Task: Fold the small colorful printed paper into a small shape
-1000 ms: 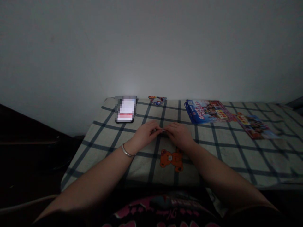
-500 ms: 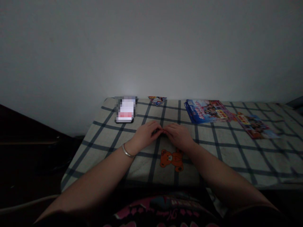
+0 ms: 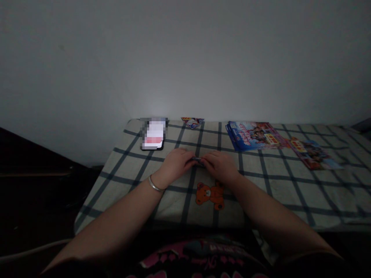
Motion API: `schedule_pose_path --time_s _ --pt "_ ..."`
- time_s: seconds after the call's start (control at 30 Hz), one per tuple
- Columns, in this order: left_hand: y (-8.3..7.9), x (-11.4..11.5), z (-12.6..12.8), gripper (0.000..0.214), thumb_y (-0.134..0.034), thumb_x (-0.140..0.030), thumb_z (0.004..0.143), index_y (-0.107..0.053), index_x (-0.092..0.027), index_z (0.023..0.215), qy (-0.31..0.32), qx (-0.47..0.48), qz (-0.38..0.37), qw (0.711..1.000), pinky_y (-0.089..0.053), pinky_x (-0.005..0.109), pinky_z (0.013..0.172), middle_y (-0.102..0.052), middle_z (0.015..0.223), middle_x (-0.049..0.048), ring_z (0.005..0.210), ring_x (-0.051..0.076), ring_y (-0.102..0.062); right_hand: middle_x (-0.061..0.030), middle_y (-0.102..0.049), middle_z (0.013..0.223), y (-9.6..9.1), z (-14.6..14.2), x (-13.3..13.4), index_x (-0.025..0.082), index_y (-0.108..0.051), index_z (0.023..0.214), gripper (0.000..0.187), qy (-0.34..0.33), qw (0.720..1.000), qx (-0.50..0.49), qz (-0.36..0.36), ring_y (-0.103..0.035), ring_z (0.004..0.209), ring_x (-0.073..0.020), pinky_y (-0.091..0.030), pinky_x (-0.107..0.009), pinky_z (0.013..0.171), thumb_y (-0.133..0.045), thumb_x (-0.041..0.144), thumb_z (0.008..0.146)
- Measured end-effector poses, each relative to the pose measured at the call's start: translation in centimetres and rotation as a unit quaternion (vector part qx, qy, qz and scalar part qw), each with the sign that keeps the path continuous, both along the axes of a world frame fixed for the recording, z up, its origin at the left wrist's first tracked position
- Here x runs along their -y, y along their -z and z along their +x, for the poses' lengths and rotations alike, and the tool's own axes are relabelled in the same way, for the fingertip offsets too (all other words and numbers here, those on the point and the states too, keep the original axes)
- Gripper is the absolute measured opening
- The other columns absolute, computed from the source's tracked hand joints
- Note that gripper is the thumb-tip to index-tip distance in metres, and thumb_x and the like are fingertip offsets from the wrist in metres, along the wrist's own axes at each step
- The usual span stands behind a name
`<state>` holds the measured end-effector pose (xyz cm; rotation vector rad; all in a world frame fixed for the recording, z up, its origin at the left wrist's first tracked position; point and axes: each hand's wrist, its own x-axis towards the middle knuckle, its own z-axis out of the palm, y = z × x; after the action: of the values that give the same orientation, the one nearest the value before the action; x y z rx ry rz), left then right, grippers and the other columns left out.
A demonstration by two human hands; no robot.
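Over the checked tablecloth (image 3: 171, 200), my left hand (image 3: 177, 164) and my right hand (image 3: 218, 165) meet in the middle. Both have their fingers closed on a small piece of folded paper (image 3: 198, 158), of which only a narrow edge shows between the fingertips. The rest of it is hidden by my fingers. A silver bangle (image 3: 155, 184) circles my left wrist. Just below my right hand, an orange bear figure (image 3: 210, 195) shows on the cloth.
A phone (image 3: 154, 135) with a lit, blurred screen stands at the back left. By the wall lies a folded paper triangle (image 3: 193, 122). Several colourful printed leaflets (image 3: 252, 135) are stacked at the back right, and another leaflet (image 3: 315, 153) lies further right.
My fingertips have drawn slightly apart, and a thin edge of the folded paper now shows between them. Phone, triangle and leaflets stay where they were.
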<state>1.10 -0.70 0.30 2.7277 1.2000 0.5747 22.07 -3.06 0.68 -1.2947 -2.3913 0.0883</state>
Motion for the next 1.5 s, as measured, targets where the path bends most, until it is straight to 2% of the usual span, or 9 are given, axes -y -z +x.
schedule_pose_path --time_s 0.07,0.17,0.4,0.57,0.77,0.97,1.13,1.33,1.5 --pt "0.0 -0.06 0.0 0.022 -0.056 -0.035 0.094 -0.063 -0.018 0.081 0.008 -0.02 0.02 1.0 -0.046 0.036 0.076 -0.065 0.078 0.0048 0.083 0.024 -0.061 -0.0046 -0.073 0.092 0.07 -0.05 -0.02 0.022 -0.071 0.092 0.023 0.004 1.0 -0.003 -0.008 -0.065 0.087 -0.0193 -0.045 -0.029 0.073 -0.054 0.037 0.096" --pt "-0.04 -0.09 -0.04 0.022 -0.056 -0.034 0.094 -0.062 -0.018 0.08 0.021 -0.02 0.039 0.999 -0.046 0.037 0.079 -0.064 0.076 0.0037 0.082 0.023 -0.061 -0.0049 -0.072 0.089 0.14 -0.12 -0.06 0.022 -0.071 0.093 0.021 0.004 1.0 -0.009 -0.016 -0.065 0.085 -0.0201 -0.046 -0.03 0.072 -0.06 0.04 0.092" --pt "0.34 -0.19 -0.11 0.023 -0.056 -0.038 0.094 -0.063 -0.019 0.084 0.016 0.017 0.028 0.999 -0.047 0.037 0.079 -0.065 0.08 0.0047 0.084 0.023 -0.06 -0.006 -0.071 0.086 0.26 -0.03 -0.07 0.021 -0.068 0.085 0.019 0.008 1.0 0.015 -0.004 -0.064 0.086 -0.0214 -0.046 -0.031 0.072 -0.057 0.033 0.095" --pt "0.41 -0.49 -0.11 0.025 -0.056 -0.037 0.094 -0.061 -0.018 0.079 0.032 0.009 0.021 0.999 -0.047 0.039 0.086 -0.064 0.079 0.004 0.083 0.022 -0.06 -0.0067 -0.071 0.087 0.5 0.09 -0.17 0.02 -0.068 0.085 0.02 0.021 0.999 -0.02 0.015 -0.064 0.085 -0.0208 -0.047 -0.031 0.074 -0.057 0.034 0.095" --pt "-0.14 -0.3 0.07 0.024 -0.055 -0.033 0.094 -0.059 -0.018 0.076 0.033 0.027 0.017 0.999 -0.046 0.041 0.086 -0.063 0.077 0.0051 0.083 0.023 -0.059 -0.0045 -0.072 0.093 0.61 0.05 -0.24 0.021 -0.068 0.101 0.016 0.03 0.996 -0.086 -0.018 -0.065 0.086 -0.0195 -0.048 -0.03 0.076 -0.063 0.032 0.09" --pt "0.1 -0.05 0.09 0.025 -0.052 -0.035 0.095 -0.06 -0.018 0.079 0.009 0.037 -0.005 0.999 -0.047 0.038 0.08 -0.063 0.078 0.0053 0.082 0.022 -0.058 -0.0057 -0.07 0.086 0.83 0.22 -0.54 0.02 -0.068 0.086 0.018 0.037 0.998 -0.039 -0.022 -0.064 0.084 -0.0202 -0.046 -0.03 0.071 -0.061 0.036 0.092" --pt "-0.04 0.22 -0.06 0.021 -0.05 -0.036 0.097 -0.063 -0.02 0.095 0.027 0.084 -0.016 0.996 -0.045 0.033 0.075 -0.066 0.086 0.003 0.085 0.02 -0.061 -0.0044 -0.069 0.083 0.55 0.17 -0.55 0.02 -0.068 0.085 0.018 -0.01 1.0 0.013 -0.02 -0.062 0.085 -0.0205 -0.044 -0.029 0.07 -0.059 0.034 0.094" --pt "-0.18 0.32 -0.14 0.02 -0.053 -0.033 0.096 -0.064 -0.02 0.085 0.028 0.105 -0.008 0.994 -0.044 0.031 0.073 -0.065 0.08 0.0016 0.081 0.019 -0.061 -0.0045 -0.069 0.084 0.4 -0.13 -0.33 0.021 -0.068 0.085 0.024 0.001 1.0 0.013 -0.019 -0.063 0.083 -0.0199 -0.043 -0.029 0.068 -0.057 0.039 0.095" --pt "-0.21 0.26 -0.15 0.018 -0.053 -0.031 0.096 -0.064 -0.019 0.087 0.013 0.112 -0.007 0.994 -0.045 0.031 0.073 -0.066 0.083 0.0023 0.082 0.018 -0.061 -0.0058 -0.068 0.084 0.45 -0.24 -0.34 0.019 -0.067 0.086 0.025 0.007 0.999 0.033 -0.009 -0.063 0.082 -0.0207 -0.043 -0.03 0.068 -0.056 0.04 0.095"
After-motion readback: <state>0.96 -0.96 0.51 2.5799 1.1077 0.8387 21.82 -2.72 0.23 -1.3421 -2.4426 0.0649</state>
